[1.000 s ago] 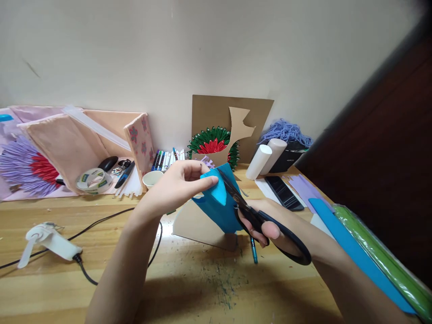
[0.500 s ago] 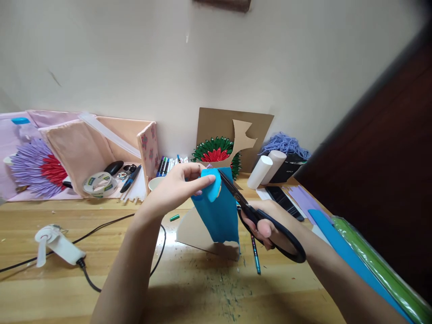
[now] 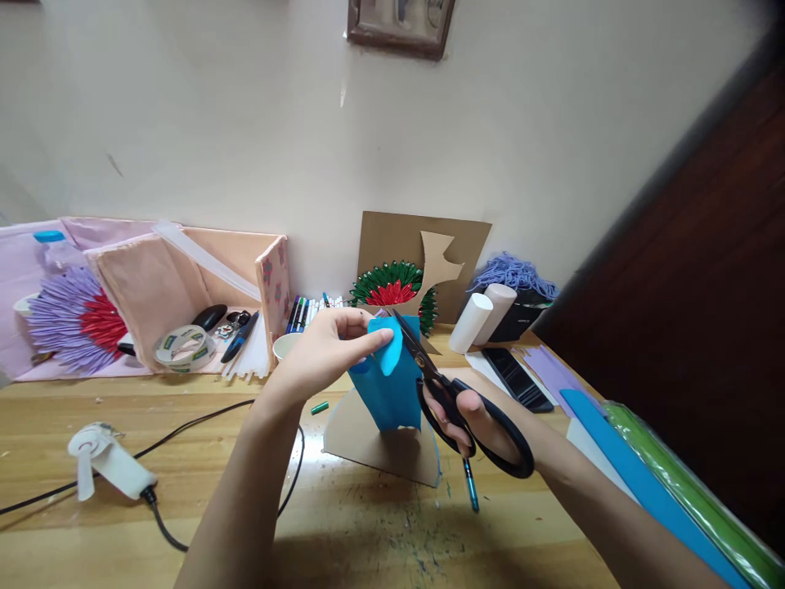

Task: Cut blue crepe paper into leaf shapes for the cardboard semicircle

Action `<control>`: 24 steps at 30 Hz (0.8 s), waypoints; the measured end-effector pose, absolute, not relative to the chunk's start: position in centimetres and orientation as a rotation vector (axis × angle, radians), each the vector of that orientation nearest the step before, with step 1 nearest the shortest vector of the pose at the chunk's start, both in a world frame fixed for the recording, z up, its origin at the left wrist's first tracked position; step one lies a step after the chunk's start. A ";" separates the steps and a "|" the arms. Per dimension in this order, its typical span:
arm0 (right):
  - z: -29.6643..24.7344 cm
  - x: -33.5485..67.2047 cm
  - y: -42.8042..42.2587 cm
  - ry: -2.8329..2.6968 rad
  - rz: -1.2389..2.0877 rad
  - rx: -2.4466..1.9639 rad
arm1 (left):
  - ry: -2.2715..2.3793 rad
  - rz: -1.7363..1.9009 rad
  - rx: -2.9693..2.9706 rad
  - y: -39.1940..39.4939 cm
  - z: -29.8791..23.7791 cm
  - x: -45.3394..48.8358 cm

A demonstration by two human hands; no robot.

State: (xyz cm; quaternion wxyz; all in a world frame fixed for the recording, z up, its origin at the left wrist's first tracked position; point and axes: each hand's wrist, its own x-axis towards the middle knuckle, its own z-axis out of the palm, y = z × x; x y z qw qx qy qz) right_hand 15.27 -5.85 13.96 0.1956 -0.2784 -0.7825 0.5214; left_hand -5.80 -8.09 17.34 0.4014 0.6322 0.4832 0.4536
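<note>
My left hand (image 3: pixel 331 348) pinches the top of a blue paper piece (image 3: pixel 386 384) and holds it upright above the wooden table (image 3: pixel 184 523). My right hand (image 3: pixel 472 421) grips black scissors (image 3: pixel 457 401) by their handles, and the blades point up along the paper's right edge. A curled blue flap hangs by my left fingertips. Under the paper, a brown cardboard cut-out (image 3: pixel 380 442) lies flat on the table.
A white glue gun (image 3: pixel 107 466) with a black cord lies at the left. A tape roll (image 3: pixel 184 348), an open pink box (image 3: pixel 177 286), markers (image 3: pixel 307 311), a paper cup and cardboard sheets stand at the back. Blue and green paper rolls (image 3: pixel 675 491) lie right. A pen (image 3: pixel 471 487) lies below the scissors.
The view has tilted upward, showing a frame on the wall. My hands with the paper and scissors have drawn slightly closer together, and the scissor blades have come in along the paper's right edge.
</note>
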 end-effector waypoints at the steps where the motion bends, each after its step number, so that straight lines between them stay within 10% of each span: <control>1: 13.9 15.2 -5.8 -2.180 1.460 -0.798 | 1.225 1.147 1.603 -8.1 17.4 -5.8; 24: 10.2 14.8 -4.6 -1.586 1.100 -0.842 | 1.280 1.068 1.741 -7.2 17.0 -5.6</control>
